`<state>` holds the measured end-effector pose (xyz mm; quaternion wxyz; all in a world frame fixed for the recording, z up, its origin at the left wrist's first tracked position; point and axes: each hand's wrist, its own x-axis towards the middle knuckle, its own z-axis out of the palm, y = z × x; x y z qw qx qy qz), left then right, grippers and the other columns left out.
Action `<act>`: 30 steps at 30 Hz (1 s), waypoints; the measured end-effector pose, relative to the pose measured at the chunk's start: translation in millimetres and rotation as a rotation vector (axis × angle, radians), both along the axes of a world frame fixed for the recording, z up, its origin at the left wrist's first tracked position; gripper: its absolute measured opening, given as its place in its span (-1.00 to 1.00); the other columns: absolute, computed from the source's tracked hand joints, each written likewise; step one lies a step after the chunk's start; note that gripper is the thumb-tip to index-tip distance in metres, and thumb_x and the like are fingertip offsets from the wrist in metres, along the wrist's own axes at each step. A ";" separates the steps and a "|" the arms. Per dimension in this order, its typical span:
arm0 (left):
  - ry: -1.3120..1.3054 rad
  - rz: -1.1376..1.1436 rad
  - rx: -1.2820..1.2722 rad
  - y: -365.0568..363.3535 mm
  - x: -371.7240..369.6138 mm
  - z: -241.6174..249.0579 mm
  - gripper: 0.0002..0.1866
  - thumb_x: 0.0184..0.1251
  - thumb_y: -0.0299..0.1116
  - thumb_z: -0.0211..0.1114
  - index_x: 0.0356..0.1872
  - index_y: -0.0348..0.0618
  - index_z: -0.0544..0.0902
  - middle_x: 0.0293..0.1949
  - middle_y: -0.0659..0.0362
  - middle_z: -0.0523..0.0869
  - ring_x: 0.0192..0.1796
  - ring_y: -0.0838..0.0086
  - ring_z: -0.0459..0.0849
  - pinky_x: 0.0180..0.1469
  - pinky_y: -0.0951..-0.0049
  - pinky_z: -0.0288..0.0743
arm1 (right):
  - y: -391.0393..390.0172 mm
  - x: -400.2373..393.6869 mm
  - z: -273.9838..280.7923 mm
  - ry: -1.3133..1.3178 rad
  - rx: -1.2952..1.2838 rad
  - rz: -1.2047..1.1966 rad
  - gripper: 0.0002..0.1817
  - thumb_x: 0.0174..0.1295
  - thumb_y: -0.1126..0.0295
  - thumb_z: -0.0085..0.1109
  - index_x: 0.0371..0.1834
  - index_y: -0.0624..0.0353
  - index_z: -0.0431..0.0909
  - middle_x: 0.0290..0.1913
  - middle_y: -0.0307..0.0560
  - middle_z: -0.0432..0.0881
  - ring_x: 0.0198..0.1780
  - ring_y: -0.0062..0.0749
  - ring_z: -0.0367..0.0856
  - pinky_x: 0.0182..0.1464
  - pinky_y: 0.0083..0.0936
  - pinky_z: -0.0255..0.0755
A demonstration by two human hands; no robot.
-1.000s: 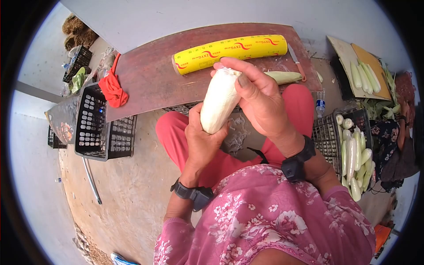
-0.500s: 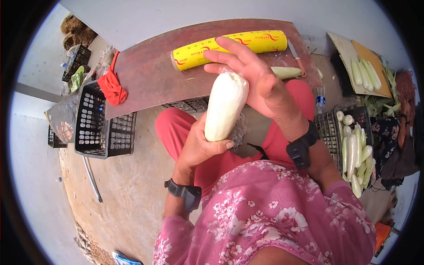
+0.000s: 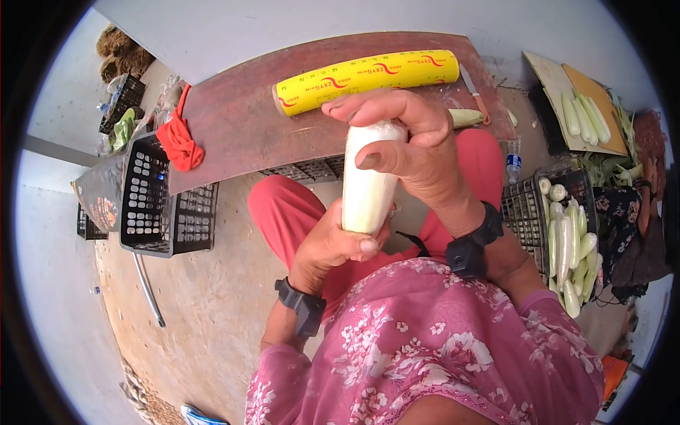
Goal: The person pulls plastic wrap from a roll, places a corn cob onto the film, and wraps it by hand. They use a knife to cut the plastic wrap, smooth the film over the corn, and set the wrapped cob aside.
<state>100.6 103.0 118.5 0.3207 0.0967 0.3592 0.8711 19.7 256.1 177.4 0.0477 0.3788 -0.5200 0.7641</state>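
Note:
Upright in front of me is a pale ear of corn (image 3: 368,191) in its husk, with wrinkled clear film over its top. My left hand (image 3: 336,237) is closed around its lower end, thumb across the front. My right hand (image 3: 418,145) curls over the upper end, thumb in front and fingers across the top. Beyond the hands, a yellow roll of cling film (image 3: 368,79) lies on the reddish table (image 3: 234,120). Another pale ear (image 3: 465,117) lies partly hidden behind my right hand, near a knife (image 3: 474,92).
To the right stands a black crate (image 3: 528,227) of pale ears, with a water bottle (image 3: 513,164) beside it. More ears lie on a board (image 3: 616,138); another person's arm (image 3: 648,205) shows beyond. An empty black crate (image 3: 170,227) and a red cloth (image 3: 180,145) are left.
My right hand has gone from spread beside the ear to curled over its top. The ear has shifted slightly right and down and stands straighter; my left hand still grips it.

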 end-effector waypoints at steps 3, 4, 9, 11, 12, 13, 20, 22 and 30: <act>-0.066 -0.035 0.105 2.8 -1.1 -8.6 -0.33 -0.07 -0.33 0.48 0.10 -0.32 0.41 -0.52 0.14 0.51 -0.65 0.61 0.35 -0.65 0.63 0.17 | -3.8 6.0 -1.0 0.032 0.037 -0.153 -0.47 0.07 0.27 0.52 0.09 0.18 0.53 -0.03 -0.02 0.70 0.15 -0.37 0.59 0.24 -0.37 0.41; -0.064 -0.047 0.141 3.9 -1.2 -10.2 -0.33 -0.07 -0.32 0.48 0.11 -0.31 0.40 -0.53 0.12 0.51 -0.66 0.60 0.35 -0.65 0.62 0.17 | -4.4 8.1 -1.2 0.012 0.048 -0.199 -0.39 0.10 0.18 0.51 0.16 0.18 0.48 -0.02 -0.01 0.69 0.16 -0.37 0.58 0.23 -0.35 0.41; -0.061 -0.094 0.272 2.0 1.0 -18.7 -0.31 -0.07 -0.28 0.49 0.11 -0.27 0.39 -0.53 0.07 0.50 -0.68 0.58 0.34 -0.68 0.59 0.16 | 8.3 -1.4 1.6 -0.170 -0.121 -0.082 0.09 0.07 -0.44 0.18 0.46 0.17 0.11 0.30 0.09 0.43 0.25 -0.23 0.46 0.26 -0.25 0.33; -0.066 -0.110 0.327 2.4 -0.5 -22.1 -0.29 -0.05 -0.31 0.50 0.11 -0.30 0.33 -0.54 0.07 0.48 -0.69 0.56 0.35 -0.72 0.59 0.18 | 10.6 -4.9 0.4 -0.305 -0.178 0.076 0.13 0.04 -0.48 0.11 0.50 0.15 0.10 0.38 0.13 0.35 0.34 -0.14 0.38 0.35 -0.19 0.30; -0.066 -0.121 0.356 3.2 -1.9 -22.7 -0.28 -0.05 -0.32 0.50 0.11 -0.32 0.30 -0.55 0.06 0.47 -0.69 0.56 0.35 -0.74 0.59 0.19 | 11.3 -4.8 -0.7 -0.324 -0.143 0.132 0.17 0.00 -0.49 0.14 0.51 0.15 0.06 0.42 0.14 0.28 0.39 -0.10 0.30 0.38 -0.18 0.28; -0.064 -0.126 0.353 3.8 -2.5 -22.6 -0.28 -0.05 -0.32 0.50 0.11 -0.32 0.29 -0.55 0.06 0.47 -0.69 0.55 0.35 -0.74 0.59 0.19 | 9.7 -4.9 -3.5 -0.286 -0.137 0.122 0.10 0.05 -0.43 0.18 0.47 0.17 0.13 0.37 0.11 0.35 0.34 -0.16 0.36 0.33 -0.24 0.32; -0.074 -0.183 0.313 3.9 1.7 -20.3 -0.29 -0.07 -0.26 0.50 0.11 -0.31 0.37 -0.53 0.06 0.50 -0.69 0.57 0.33 -0.69 0.56 0.17 | 6.6 6.1 5.9 -0.227 0.143 0.144 -0.46 0.34 -0.02 0.20 0.09 0.26 0.52 -0.09 -0.10 0.66 -0.02 -0.50 0.60 0.05 -0.53 0.49; -0.088 -0.194 0.328 4.5 2.4 -23.9 -0.29 -0.07 -0.26 0.49 0.12 -0.32 0.38 -0.52 0.06 0.50 -0.69 0.57 0.33 -0.69 0.56 0.18 | 1.0 8.7 1.3 -0.189 0.149 0.040 -0.58 0.43 0.05 0.08 -0.05 0.26 0.55 -0.20 -0.14 0.67 -0.12 -0.56 0.61 -0.05 -0.56 0.50; -0.142 -0.146 0.311 22.5 3.5 -22.3 -0.33 0.07 -0.34 0.45 0.21 -0.26 0.35 -0.41 0.06 0.51 -0.62 0.56 0.40 -0.63 0.59 0.21 | 4.6 -15.2 -10.2 -0.601 0.098 0.080 -0.46 0.51 -0.04 -0.18 -0.20 0.26 0.59 -0.33 0.00 0.68 -0.33 -0.42 0.69 -0.26 -0.53 0.58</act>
